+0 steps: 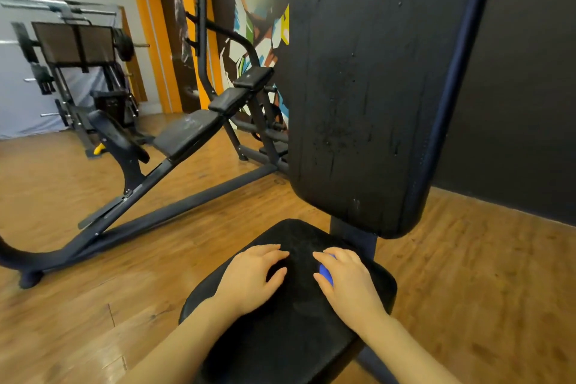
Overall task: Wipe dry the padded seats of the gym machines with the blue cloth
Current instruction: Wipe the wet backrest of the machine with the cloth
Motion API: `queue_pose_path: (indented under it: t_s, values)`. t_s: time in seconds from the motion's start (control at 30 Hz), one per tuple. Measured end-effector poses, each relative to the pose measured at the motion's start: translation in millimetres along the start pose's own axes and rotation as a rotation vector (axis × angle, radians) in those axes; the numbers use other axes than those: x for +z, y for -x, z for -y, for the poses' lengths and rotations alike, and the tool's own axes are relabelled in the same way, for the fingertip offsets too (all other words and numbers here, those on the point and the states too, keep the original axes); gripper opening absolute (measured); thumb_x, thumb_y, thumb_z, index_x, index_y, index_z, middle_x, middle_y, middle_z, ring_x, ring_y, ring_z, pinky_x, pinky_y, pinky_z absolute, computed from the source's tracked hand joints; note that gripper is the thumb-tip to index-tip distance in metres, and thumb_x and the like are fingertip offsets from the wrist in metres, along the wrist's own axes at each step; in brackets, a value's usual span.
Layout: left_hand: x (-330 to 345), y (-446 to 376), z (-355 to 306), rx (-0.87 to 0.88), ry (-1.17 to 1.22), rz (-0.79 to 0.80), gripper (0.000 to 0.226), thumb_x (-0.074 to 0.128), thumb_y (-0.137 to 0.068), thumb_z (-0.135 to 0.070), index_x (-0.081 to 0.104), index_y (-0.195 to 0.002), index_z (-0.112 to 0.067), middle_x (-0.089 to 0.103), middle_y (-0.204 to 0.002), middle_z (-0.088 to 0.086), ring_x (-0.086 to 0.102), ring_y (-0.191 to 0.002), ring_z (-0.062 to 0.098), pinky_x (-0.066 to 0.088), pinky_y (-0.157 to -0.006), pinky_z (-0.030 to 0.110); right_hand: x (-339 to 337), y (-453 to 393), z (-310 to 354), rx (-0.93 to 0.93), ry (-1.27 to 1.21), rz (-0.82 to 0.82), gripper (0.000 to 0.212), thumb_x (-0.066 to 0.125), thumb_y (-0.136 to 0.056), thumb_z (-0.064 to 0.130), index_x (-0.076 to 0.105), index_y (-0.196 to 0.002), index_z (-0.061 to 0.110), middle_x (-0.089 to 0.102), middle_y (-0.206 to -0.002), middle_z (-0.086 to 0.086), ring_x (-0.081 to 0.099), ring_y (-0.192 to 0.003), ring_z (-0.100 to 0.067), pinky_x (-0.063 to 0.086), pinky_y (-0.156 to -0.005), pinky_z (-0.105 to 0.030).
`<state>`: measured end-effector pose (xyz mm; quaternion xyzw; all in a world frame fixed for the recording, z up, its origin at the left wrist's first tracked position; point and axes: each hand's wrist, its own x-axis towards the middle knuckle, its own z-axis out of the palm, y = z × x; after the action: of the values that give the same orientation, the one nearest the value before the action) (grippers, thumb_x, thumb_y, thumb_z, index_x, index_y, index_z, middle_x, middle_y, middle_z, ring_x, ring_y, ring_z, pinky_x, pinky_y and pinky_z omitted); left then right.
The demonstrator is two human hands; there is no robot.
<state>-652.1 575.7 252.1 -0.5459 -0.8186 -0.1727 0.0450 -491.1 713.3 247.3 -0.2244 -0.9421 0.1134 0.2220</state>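
- I see both hands down on the black padded seat [290, 330], near its far end, just before the backrest [358, 87].
- My right hand [349, 280] lies palm down on the right side of the seat, with the fingers [338, 254] curled over the blue cloth [325, 271] and holding it against the pad.
- Only a small patch of cloth shows, between thumb and forefinger; the rest is hidden under the hand.
- My left hand [252, 277] rests on the left side of the seat, fingers loosely bent and spread, thumb out toward the middle; it holds nothing.
- The two hands are apart, with a bare strip of pad between them.
- The seat surface shows faint dull smears around and between the hands; I cannot tell if they are wet.
- The backrest stands upright right behind the seat, black with cracked, scuffed covering and a dark blue edge on its right side.
- A dark post [352, 237] joins seat and backrest.
- To the left, on the wooden floor [93, 259], stands a second machine [187, 134] with tilted black pads on a dark frame.
- Further back left is a rack [71, 50] with bars and weight plates, against a grey wall.
- Orange trim [149, 25] and a painted mural [255, 28] lie behind the second machine.
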Motion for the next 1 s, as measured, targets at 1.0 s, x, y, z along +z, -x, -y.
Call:
queue_pose_path:
  t_s: [1.0]
  values:
    - [-321.3,-315.2,-116.9,0.450,0.263,-1.029,0.046,0.042,-0.103,-0.023,0.039,-0.148,-0.020,0.031,-0.158,0.006,0.021,-0.147,0.023,0.024,-0.118,0.045,-413.8,-261.6,41.1,-0.463,1.059,-0.976,0.034,0.075,-0.082,0.019,0.069,-0.108,-0.002,0.065,-0.111,-0.026,0.060,-0.104,-0.047,0.051,-0.089,-0.056]
